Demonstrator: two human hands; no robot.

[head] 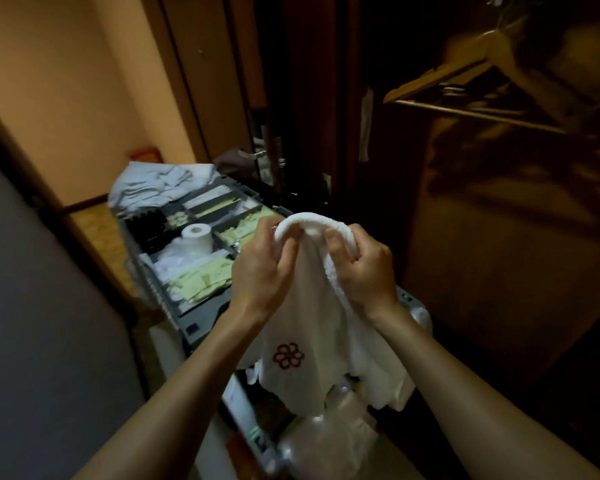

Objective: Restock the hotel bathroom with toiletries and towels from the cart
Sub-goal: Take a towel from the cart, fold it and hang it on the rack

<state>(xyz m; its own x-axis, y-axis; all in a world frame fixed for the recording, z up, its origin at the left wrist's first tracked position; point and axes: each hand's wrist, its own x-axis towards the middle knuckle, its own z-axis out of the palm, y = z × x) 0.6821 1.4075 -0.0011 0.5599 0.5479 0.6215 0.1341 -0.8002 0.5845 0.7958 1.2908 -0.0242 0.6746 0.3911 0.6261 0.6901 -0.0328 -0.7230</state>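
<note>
Fingers (269, 233) of L hand (264, 261) & R hand (361, 268) curled tight on white towel (309, 327), gripping its folded top above cart (201, 317) near end, blocking that corner. On cart: toilet roll (197, 237), sachets (201, 282), linen pile (153, 185) far end. Hanger (482, 60) right of cart.
</note>
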